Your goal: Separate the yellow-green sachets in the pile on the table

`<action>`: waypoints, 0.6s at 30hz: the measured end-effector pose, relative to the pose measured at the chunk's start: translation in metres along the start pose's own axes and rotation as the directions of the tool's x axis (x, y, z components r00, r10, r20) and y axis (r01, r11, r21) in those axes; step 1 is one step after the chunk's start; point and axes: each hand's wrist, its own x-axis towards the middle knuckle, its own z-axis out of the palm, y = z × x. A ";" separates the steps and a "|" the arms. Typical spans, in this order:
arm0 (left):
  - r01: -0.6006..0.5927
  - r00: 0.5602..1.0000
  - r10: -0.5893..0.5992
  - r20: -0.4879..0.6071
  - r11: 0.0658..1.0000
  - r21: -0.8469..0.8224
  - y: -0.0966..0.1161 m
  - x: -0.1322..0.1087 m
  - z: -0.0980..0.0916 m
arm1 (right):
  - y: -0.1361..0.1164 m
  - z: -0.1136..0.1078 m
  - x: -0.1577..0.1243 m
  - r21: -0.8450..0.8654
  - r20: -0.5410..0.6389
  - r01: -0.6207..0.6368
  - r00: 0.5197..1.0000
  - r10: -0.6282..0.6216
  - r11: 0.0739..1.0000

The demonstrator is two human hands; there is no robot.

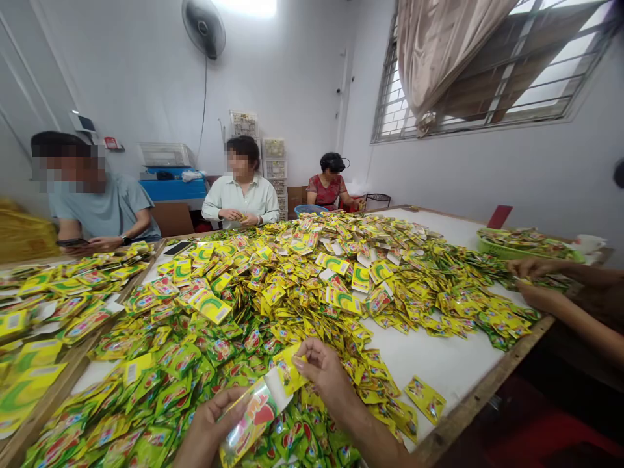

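Observation:
My left hand [208, 422] grips a small flat carton [254, 416] with a watermelon picture, tilted up to the right, its white end flap open. Between the thumb and fingers of my right hand [327, 374] is a yellow sachet [288, 370], right at the carton's open end. Whether the sachet is partly inside cannot be made out. Under both hands spreads a heap of green sachets [168, 390], with yellow sachets [302, 318] behind it. One yellow sachet [425, 398] lies apart on the white tabletop [453, 370].
Flat cartons [209, 305] lie over the heap, and more cartons [36, 383] lie beyond a wooden divider at left. A green basin [497, 246] of sachets stands at right, near another person's hands [539, 283]. Several people sit around the table. A phone [178, 248] lies at the far edge.

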 end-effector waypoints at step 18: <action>0.012 0.999 -0.013 0.039 1.000 0.017 -0.007 0.006 -0.002 | -0.003 0.009 -0.008 -0.391 0.004 0.102 0.994 -0.109 0.915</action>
